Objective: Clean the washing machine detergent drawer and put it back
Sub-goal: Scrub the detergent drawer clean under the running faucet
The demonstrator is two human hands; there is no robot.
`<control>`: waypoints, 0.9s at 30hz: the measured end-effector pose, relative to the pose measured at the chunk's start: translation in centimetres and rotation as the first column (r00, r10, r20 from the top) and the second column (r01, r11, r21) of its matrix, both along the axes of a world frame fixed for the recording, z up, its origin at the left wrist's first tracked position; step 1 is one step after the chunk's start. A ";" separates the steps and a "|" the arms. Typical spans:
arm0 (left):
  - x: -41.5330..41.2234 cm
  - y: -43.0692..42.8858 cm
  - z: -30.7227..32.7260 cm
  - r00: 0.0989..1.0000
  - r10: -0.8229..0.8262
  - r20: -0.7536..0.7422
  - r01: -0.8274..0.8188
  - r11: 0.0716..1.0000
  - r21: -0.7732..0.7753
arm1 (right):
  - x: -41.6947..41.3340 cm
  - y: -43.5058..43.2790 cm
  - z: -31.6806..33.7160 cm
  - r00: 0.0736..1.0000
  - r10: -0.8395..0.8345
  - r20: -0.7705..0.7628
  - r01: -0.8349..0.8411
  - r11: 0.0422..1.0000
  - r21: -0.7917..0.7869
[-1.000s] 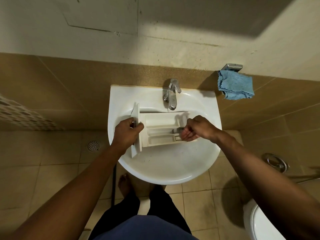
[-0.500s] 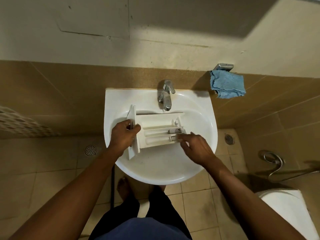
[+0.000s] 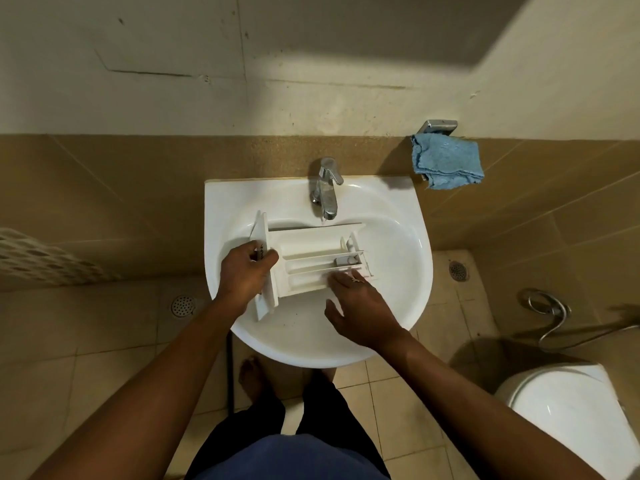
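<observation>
Two bare hands over a white sink [image 3: 398, 306]. Left hand [image 3: 242, 275] closed around the flat front panel of the detergent drawer [image 3: 311, 265], fingers curled over the panel's top edge, thumb on the near side. Right hand [image 3: 360, 310] loosely open, palm down, fingers spread; fingertips [image 3: 337, 279] resting on the drawer's near rim, toward its right end, gripping nothing.

Drawer of white moulded plastic, long and boxy, split by thin ribs into narrow lengthwise compartments, with a small grey-white insert at the right end. Held lying lengthwise across the basin, front panel to the left and standing on edge, open side up, directly between the two hands and just below the tap [image 3: 325, 188].

Tap of shiny chrome, short spout aimed down at the drawer's far wall. Sink of smooth glazed ceramic, rounded at the front, with a few dark specks in the bowl. Crumpled blue cloth [image 3: 446, 161] hanging from a metal bracket on the tan tiled wall, well right of the tap. White toilet lid [image 3: 568, 410] at lower right. Beige floor tiles below, with round metal drains [image 3: 183, 305] either side of the sink.
</observation>
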State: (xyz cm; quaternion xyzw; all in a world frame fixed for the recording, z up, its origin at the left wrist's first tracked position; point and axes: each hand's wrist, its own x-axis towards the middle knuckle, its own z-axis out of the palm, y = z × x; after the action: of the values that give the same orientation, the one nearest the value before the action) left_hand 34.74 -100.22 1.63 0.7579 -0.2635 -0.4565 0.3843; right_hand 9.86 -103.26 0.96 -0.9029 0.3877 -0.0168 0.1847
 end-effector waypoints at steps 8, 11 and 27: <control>-0.3 -0.2 0.0 1.000 0.007 0.010 -0.007 1.000 0.003 | 0.1 -0.7 -0.2 0.997 -0.074 -0.026 0.073 0.997 -0.039; -0.2 -0.2 0.0 1.000 0.004 0.006 -0.004 1.000 -0.002 | -0.1 -0.6 0.2 0.997 -0.029 0.072 0.029 1.000 -0.005; -0.1 -0.2 -0.7 0.997 0.048 -0.054 -0.050 0.997 -0.050 | -6.5 -5.5 -0.3 0.983 -0.168 0.072 0.173 0.982 -0.074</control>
State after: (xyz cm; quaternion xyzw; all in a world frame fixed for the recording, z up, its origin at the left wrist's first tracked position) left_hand 34.62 -100.44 0.92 0.7418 -0.2462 -0.4599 0.4214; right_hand 3.32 -108.76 0.67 -0.8721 0.4563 -0.0776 0.1587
